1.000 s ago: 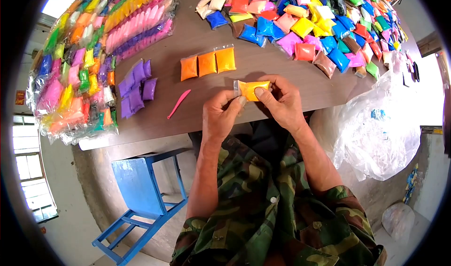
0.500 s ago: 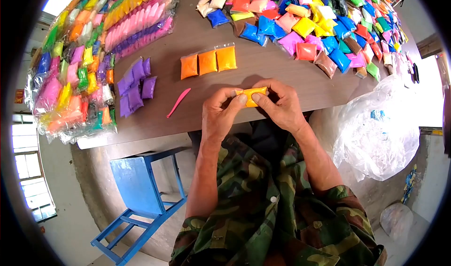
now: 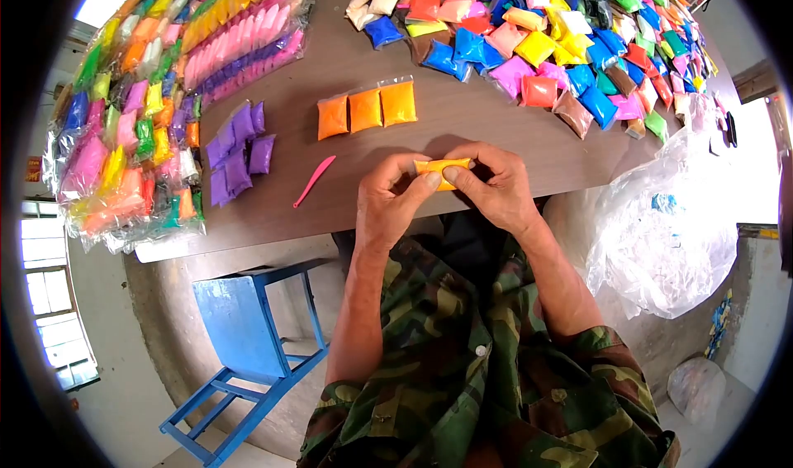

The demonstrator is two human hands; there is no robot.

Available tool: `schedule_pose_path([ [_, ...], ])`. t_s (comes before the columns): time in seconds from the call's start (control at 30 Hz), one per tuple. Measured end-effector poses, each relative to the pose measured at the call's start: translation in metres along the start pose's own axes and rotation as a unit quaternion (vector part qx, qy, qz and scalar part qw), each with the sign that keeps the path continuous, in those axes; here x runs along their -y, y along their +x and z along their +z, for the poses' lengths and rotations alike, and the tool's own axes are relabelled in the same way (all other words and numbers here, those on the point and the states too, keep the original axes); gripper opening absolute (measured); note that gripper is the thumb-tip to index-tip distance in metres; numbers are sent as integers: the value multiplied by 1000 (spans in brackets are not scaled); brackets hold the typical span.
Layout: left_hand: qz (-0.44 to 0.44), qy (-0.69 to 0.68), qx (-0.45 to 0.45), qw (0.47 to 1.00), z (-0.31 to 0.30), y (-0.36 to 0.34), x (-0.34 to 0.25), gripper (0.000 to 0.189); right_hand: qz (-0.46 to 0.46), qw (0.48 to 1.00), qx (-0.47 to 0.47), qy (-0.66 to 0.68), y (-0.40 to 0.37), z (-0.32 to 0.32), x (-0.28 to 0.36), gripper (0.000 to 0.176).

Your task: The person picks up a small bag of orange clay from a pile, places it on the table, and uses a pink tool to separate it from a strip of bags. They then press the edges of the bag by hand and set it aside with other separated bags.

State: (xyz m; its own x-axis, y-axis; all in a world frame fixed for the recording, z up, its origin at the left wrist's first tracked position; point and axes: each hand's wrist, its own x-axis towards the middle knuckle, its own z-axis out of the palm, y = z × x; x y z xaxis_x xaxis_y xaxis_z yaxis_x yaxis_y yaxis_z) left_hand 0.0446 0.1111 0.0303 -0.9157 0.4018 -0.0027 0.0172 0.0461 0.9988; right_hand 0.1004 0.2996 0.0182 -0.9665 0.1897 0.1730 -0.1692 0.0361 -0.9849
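Note:
Between both hands, just over the table's near edge, is a small yellow-orange packet [image 3: 444,167] in clear film. My left hand [image 3: 395,194] pinches its left end, thumb on the near face. The right end is gripped by my right hand [image 3: 494,185], its thumb pressed near the packet's middle. The fingers behind the packet are partly hidden. Beyond my hands, three orange packets [image 3: 365,109] lie side by side in a row. A pink plastic knife-shaped tool [image 3: 314,181] rests left of my left hand. Several purple packets [image 3: 237,162] lie farther left.
A large heap of mixed-colour packets [image 3: 537,48] covers the table's [image 3: 285,121] far right. Clear bags of sorted packets [image 3: 136,146] fill the left side. At the right edge hangs a clear plastic bag [image 3: 661,220]. A blue stool [image 3: 239,323] stands below on the left.
The packet has tilted or folded in my fingers, so it looks narrower now. Both hands have shifted very slightly; the things on the table stay put.

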Motion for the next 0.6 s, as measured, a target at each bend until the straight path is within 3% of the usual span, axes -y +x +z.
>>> schedule_pose_path([
  [0.23,29,15,-8,999,-3,1,14,21,16,1000,11,-9,1,0,-6,19],
  [0.6,-5,40,-4,999,-2,0,1,24,14,1000,14,11,0,-1,-1,19],
])
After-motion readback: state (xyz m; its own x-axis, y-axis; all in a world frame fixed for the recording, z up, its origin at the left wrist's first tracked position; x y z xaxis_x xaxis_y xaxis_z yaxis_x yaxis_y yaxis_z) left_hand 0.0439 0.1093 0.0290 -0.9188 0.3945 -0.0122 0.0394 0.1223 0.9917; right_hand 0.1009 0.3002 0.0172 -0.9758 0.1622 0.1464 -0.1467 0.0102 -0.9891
